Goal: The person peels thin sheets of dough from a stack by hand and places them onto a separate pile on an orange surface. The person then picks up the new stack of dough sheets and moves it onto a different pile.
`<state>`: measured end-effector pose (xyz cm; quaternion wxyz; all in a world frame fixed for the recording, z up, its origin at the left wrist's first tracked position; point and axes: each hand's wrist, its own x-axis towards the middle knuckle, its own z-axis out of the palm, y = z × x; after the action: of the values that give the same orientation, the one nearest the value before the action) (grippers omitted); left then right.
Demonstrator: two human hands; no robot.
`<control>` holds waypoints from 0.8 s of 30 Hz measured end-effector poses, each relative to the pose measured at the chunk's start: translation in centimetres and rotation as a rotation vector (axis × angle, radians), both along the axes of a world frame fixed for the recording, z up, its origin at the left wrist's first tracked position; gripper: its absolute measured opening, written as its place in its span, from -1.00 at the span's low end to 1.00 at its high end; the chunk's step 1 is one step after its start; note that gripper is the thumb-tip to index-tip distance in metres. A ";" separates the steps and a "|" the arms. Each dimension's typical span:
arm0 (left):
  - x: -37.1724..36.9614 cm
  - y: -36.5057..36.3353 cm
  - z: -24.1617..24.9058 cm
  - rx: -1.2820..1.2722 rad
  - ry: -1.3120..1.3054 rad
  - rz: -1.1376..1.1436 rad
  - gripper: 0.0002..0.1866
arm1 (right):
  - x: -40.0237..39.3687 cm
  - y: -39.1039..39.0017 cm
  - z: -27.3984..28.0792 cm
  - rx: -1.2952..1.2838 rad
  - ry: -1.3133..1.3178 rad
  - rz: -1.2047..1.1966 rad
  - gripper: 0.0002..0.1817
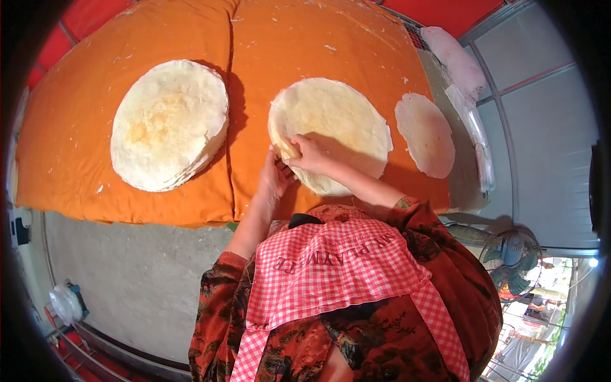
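A stack of thin, round, pale flatbreads [337,114] lies in the middle of an orange cloth. At its near left edge my right hand [309,156] is closed, thumb and fingers pinching the rim of a flatbread. Just below and to the left, my left hand [275,178] is also at that rim, its thumb up against the edge and its fingers curled partly under it. How many sheets the hands hold cannot be made out. My right forearm passes over the stack's near side.
A taller flatbread stack [168,127] stands to the left on the orange cloth [254,57]. One thin flatbread [425,135] lies at the right. Beyond it are a pink bundle [453,60] and clear plastic [474,140]. A fan [511,260] stands at the lower right.
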<state>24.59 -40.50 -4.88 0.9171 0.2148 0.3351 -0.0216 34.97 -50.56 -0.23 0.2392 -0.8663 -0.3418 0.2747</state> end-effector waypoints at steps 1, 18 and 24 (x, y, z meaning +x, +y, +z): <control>0.2 0.3 -0.4 0.016 0.007 -0.029 -0.53 | 0.1 -0.2 -0.7 0.024 -0.051 -0.011 -0.42; -0.1 -0.1 -2.3 0.175 -0.067 -0.001 -0.84 | -1.6 0.0 1.6 -0.219 -0.198 0.066 -0.52; 0.1 -0.8 -1.1 0.256 0.007 0.025 -0.84 | -1.4 -0.3 1.2 -0.128 -0.210 0.045 -0.47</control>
<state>24.66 -41.32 -5.95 0.8813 0.3259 0.3408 0.0319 33.52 -50.83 0.99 0.1402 -0.8959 -0.3659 0.2092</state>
